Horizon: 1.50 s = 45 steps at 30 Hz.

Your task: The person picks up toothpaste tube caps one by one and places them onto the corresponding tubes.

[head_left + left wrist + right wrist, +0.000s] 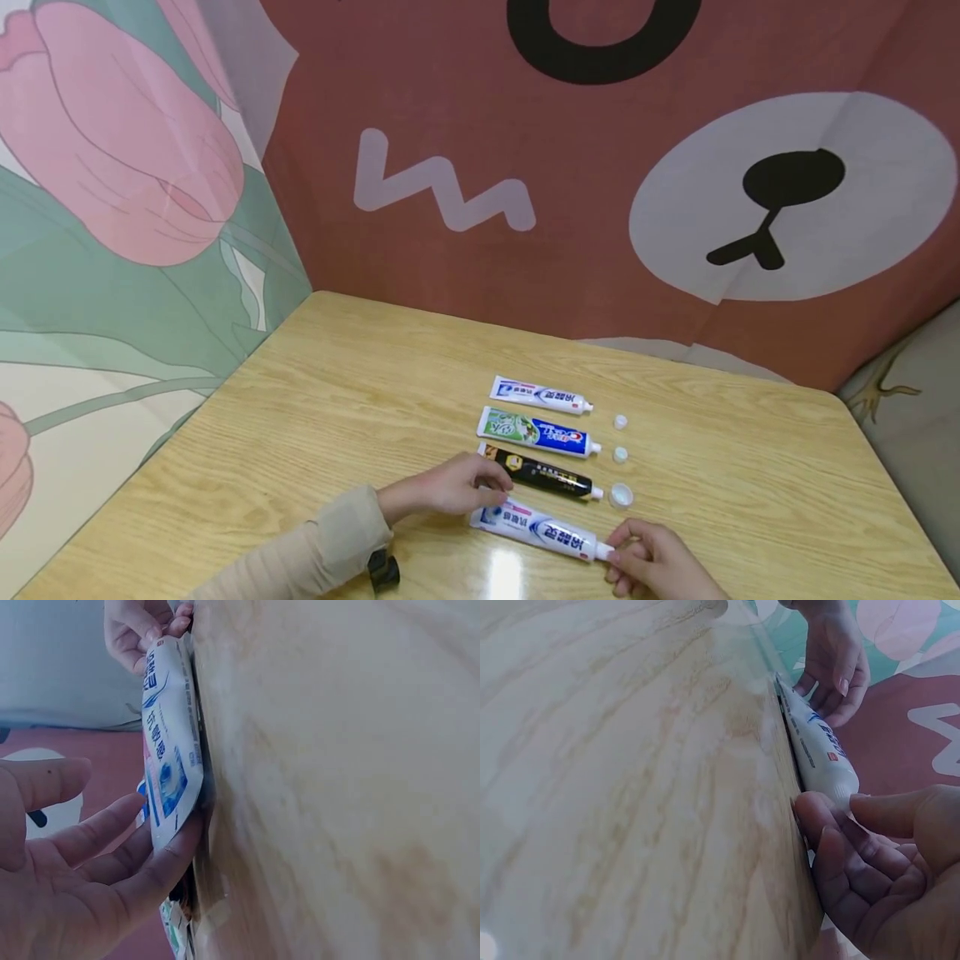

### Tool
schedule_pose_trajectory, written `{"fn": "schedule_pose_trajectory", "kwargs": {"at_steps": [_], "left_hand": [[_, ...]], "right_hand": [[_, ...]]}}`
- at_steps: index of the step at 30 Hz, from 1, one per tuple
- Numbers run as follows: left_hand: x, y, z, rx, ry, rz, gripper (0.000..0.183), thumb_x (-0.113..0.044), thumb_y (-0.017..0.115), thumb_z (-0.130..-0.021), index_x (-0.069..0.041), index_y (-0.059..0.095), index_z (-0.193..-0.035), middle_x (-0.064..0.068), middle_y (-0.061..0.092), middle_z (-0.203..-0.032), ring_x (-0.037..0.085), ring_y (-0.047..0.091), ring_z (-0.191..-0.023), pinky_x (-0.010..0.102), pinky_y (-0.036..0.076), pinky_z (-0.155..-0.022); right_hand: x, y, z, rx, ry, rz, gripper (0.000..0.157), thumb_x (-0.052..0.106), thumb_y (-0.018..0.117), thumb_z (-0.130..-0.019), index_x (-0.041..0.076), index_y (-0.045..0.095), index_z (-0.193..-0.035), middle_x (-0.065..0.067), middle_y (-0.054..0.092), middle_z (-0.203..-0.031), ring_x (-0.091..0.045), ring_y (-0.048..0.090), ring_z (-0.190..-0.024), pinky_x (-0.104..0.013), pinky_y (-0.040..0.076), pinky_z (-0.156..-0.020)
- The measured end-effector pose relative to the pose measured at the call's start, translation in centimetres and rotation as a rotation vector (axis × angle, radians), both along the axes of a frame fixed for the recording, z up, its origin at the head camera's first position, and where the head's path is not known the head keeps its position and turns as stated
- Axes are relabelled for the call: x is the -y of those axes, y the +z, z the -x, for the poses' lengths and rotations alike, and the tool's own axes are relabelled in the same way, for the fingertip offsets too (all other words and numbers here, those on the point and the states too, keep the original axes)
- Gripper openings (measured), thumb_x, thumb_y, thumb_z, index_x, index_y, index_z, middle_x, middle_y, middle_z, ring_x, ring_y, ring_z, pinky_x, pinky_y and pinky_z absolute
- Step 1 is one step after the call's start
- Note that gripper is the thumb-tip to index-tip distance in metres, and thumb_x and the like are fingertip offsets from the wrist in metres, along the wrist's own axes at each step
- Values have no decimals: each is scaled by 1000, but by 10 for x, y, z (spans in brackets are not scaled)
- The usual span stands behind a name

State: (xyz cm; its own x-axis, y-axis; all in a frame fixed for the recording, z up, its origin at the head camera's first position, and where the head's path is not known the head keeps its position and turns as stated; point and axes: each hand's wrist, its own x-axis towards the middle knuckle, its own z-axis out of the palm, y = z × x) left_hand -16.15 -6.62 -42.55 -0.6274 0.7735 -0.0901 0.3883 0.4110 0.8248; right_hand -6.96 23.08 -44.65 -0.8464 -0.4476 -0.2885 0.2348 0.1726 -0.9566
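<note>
A white and blue toothpaste tube lies nearest me on the table, its flat tail to the left. At that tail is my left hand; in the left wrist view its fingers lie along the tail's edge while the thumb stands apart. My right hand pinches the white cap at the tube's other end between thumb and forefinger. Just beyond lies a black toothpaste tube, with its bare nozzle to the right; the left fingertips overlap its tail in the head view.
Farther back lie a green and blue toothpaste tube and a smaller white one, both uncapped. To their right sit a small cap, another small cap and a wider clear cap. Printed cloth walls border the wooden table.
</note>
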Motion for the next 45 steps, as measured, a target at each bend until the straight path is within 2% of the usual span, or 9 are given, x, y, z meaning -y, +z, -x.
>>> {"fn": "schedule_pose_trajectory", "kwargs": {"at_steps": [6,10,17,22,27,30,35,42,45], "left_hand": [[3,2,1,-45,-7,38,19,-12,61,-86,-1,64,-103,-2,65,-91,0,57,-83,16,45,-78],[5,3,2,-57,2,31,21,-11,60,-87,0,63,-104,-2,64,-91,1,57,-83,16,46,-77],[7,4,5,-71,9,3,20,-9,60,-87,1,63,-103,2,65,-92,2,58,-83,16,46,-77],[9,2,11,-48,36,-39,19,-8,60,-87,1,63,-103,6,65,-95,4,59,-83,17,47,-75],[11,-1,17,-46,66,-89,20,-9,59,-87,3,63,-103,10,66,-96,6,60,-82,19,48,-74],[11,-1,18,-24,120,-108,21,-9,58,-88,3,63,-104,9,65,-93,9,60,-82,20,48,-74],[11,0,20,77,280,-162,23,-8,57,-88,5,60,-107,11,63,-91,19,60,-78,28,51,-69],[10,-3,28,36,442,-241,30,-4,59,-85,10,55,-111,18,60,-99,25,58,-88,27,50,-72],[9,-4,32,88,504,-241,34,-5,59,-84,10,52,-115,21,57,-106,26,58,-90,31,51,-71]], "right_hand": [[-6,1,3,-67,5,-88,21,8,56,-89,-10,52,-99,-15,64,-79,-17,61,-64,-27,52,-56],[-12,4,6,-62,-27,-155,25,10,59,-88,-10,53,-102,-14,66,-81,-21,62,-67,-30,53,-59],[-18,4,9,-173,-37,-190,28,8,58,-88,-14,51,-105,-14,66,-81,-14,61,-64,-30,52,-56],[-19,8,12,-167,-125,-292,32,11,62,-85,-10,53,-107,-11,63,-79,-14,58,-64,-28,50,-56],[-19,8,15,-162,-243,-352,25,9,63,-84,-8,53,-99,-9,60,-75,-15,57,-62,-28,50,-54],[-19,8,17,-170,-299,-380,27,6,64,-83,-8,49,-101,-9,60,-72,-14,56,-60,-28,49,-53],[-17,7,20,-162,-346,-396,50,4,65,-81,-9,38,-122,-9,60,-71,-15,55,-57,-28,48,-51],[-18,5,27,-213,-289,-369,61,4,66,-79,-10,34,-129,-11,63,-72,-17,58,-56,-29,49,-48],[-19,4,29,-231,-251,-353,62,6,67,-79,-11,35,-129,-11,62,-71,-16,57,-54,-29,49,-46]]}}
